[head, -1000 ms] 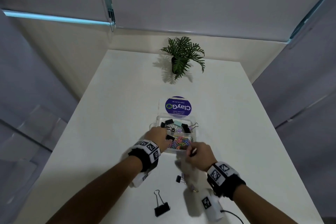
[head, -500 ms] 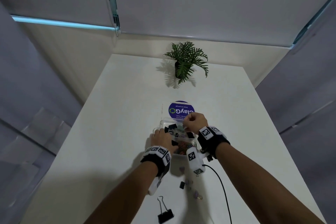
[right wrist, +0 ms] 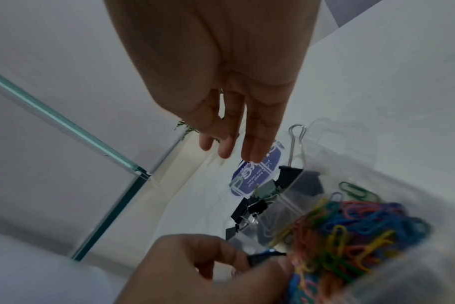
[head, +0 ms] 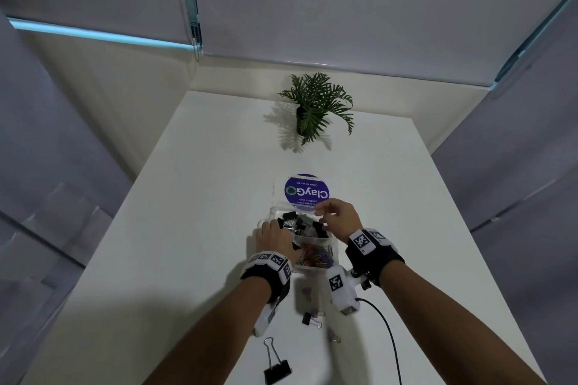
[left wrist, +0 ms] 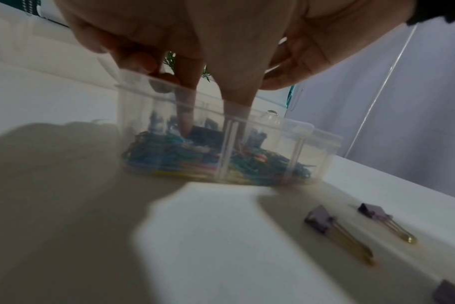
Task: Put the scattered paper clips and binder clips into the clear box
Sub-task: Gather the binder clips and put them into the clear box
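At the centre of the head view, the clear plastic divided box (head: 331,242) sits on the white table (head: 194,228), holding coloured paper clips (head: 314,258) and black binder clips (head: 292,222). The left hand (head: 276,239) grips its left rim, a finger inside. The right hand (head: 339,216) hovers above, fingers straight and empty. A large black binder clip (head: 276,367) lies at the bottom of the frame.
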{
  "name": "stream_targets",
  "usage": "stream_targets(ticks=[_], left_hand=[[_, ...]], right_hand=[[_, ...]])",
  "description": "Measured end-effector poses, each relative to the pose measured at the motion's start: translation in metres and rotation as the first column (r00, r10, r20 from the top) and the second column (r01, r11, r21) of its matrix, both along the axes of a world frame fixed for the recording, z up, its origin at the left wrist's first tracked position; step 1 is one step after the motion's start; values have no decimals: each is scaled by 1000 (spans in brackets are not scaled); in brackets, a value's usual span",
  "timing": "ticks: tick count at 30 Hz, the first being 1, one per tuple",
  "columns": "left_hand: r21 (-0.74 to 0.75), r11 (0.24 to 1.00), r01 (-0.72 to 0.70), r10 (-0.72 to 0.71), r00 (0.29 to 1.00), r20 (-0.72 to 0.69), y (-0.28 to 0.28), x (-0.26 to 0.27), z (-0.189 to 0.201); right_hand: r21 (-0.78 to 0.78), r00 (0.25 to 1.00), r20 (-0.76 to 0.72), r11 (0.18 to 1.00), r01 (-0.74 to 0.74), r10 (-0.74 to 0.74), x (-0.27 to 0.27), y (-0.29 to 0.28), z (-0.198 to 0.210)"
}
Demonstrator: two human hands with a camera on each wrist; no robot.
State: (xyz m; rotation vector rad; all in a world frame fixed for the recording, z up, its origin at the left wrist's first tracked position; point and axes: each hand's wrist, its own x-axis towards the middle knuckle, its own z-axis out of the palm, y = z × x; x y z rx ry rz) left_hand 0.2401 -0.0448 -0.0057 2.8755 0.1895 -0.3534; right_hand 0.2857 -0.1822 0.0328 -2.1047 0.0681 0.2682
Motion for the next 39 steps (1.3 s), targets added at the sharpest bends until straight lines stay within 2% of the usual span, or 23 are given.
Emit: stream_targets(ticks=[4,9,12,14,17,23,27,29,31,36,39], left_hand=[[-63,998,-9,11,1000,30,5,-2,7],[-233,972,-18,36,996,75,17,-2,16],[-389,921,-23,62,994,88,22,6,24],[-416,909,-18,61,994,89,24,14,28],[-382,924,27,20,993,118,25,28,33],[-334,937,106,-86,993,76,19,39,33],[-385,902,193,-162,980,112,9,15,40],[-442,867,228,-224,973,61,9,-7,42],[-485,837,255,-299,954,-16,12,-31,40],[-381,861,338,-440,870,-223,24,-83,28],[-381,848,368,-498,799,-337,27,-109,21]], right_hand=[[-50,996,69,997,-61,64,-34,-20,6],[-286,989,92,954,-83,113,-77,-47,-5],[-419,985,-40,893,-167,165,-93,-59,-27],[-473,961,-164,838,-274,222,-101,-62,-37],[-457,927,-227,808,-373,300,-112,-58,-48],[-381,912,-201,829,-410,358,-125,-28,-54],[-397,856,-226,759,-517,465,-125,-9,-55],[-436,820,-262,696,-570,508,-125,-4,-56],[-452,807,-251,672,-586,535,-124,-4,-57],[-450,814,-178,690,-567,553,-127,-13,-58],[-459,826,-161,700,-547,540,-129,-18,-55]])
